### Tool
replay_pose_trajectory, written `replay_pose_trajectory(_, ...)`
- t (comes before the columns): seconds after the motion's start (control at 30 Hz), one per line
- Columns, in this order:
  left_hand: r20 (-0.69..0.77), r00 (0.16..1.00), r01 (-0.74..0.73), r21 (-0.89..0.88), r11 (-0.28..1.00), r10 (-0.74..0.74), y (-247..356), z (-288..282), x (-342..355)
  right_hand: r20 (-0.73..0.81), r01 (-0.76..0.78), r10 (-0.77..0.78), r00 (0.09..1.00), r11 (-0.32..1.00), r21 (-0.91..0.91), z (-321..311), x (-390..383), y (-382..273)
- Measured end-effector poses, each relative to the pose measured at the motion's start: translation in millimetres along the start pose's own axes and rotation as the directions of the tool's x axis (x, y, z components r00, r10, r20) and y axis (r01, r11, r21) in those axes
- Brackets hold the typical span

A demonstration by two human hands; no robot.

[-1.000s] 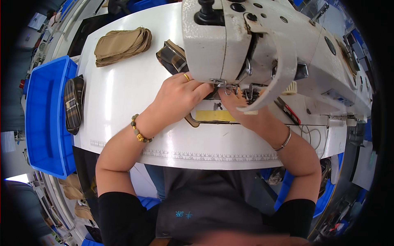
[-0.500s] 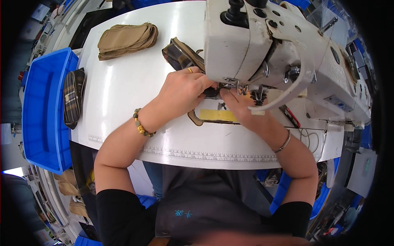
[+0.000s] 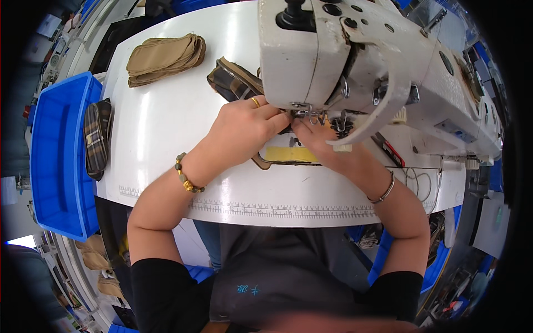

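Note:
A plaid fabric pouch (image 3: 236,80) with a zip along its edge reaches under the head of the white sewing machine (image 3: 288,61). My left hand (image 3: 241,130) is closed, pinching the pouch's dark edge just left of the presser foot (image 3: 302,111). Close by, on the near right side of the foot, my right hand (image 3: 322,147) has its fingertips pressed together at the same edge. Both hands and the machine head hide most of the fabric at the needle. A tan curved piece (image 3: 261,161) shows below my left hand, beside a yellow patch (image 3: 288,154) on the machine bed.
A stack of tan fabric pieces (image 3: 166,58) lies at the far left of the white table (image 3: 161,122). Another plaid pouch (image 3: 98,141) rests at the left edge, next to a blue bin (image 3: 83,222). Right of my right hand lies a red-and-black tool (image 3: 393,155) near a loose cord (image 3: 425,186).
The whole view has shifted slightly, with machine, pouch and stack now a little further left in it. Both hands stay at the presser foot, holding the fabric edge.

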State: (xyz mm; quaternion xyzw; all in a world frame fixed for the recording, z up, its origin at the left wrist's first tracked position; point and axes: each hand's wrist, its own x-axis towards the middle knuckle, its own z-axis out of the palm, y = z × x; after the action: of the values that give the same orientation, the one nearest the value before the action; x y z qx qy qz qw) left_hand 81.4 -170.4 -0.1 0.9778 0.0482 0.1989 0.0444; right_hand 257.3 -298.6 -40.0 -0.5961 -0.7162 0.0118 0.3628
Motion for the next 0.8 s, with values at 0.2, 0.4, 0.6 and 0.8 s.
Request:
replay_pose_trajectory(0.2, 0.016, 0.999, -0.051, 0.104, 0.993, 0.049, 9, -2, -3, 0.305, 0.273, -0.129, 0.944, 0.823, -0.497, -23, 2, -20)
replay_pose_trajectory(0.4, 0.024, 0.996, -0.083, 0.154, 0.985, 0.081, 12, -1, -2, 0.171, -0.041, 0.068, 0.983, 0.987, -0.154, -14, -12, -15)
replay_pose_trajectory(0.6, 0.067, 0.994, -0.093, 0.192, 0.977, 0.082, 16, 0, -1, 0.202, 0.286, -0.226, 0.953, 0.893, -0.348, -14, -17, 0)
replay_pose_trajectory(0.8, 0.046, 0.994, -0.11, 0.337, 0.935, 0.101, 27, 2, 0, 0.129, 0.303, -0.274, 0.953, 0.884, -0.356, -6, -18, 7)
